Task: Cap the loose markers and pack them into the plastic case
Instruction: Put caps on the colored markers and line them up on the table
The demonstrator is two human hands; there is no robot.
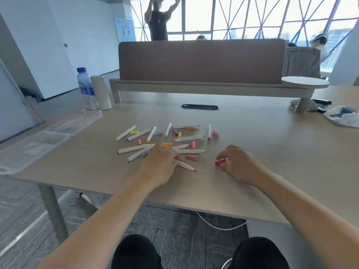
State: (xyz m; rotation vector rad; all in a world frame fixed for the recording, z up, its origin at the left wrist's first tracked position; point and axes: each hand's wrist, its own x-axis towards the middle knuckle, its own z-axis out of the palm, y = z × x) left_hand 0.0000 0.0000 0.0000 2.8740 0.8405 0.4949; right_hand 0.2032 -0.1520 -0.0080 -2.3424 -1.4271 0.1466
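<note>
Several white markers (189,138) and loose coloured caps (191,157) lie scattered on the wooden table (272,171). My left hand (160,164) holds a white marker with a red tip (185,165), which points right and toward me. My right hand (236,163) pinches a red cap (220,163) just to the right of that tip; the two are apart. The clear plastic case (46,138) lies open at the table's left edge, well away from both hands.
A water bottle (85,82) and a white roll (101,92) stand at the back left. A black cable slot (200,106) sits mid-table. Crumpled wrapping (343,116) lies at the far right. A bench and people are beyond the table.
</note>
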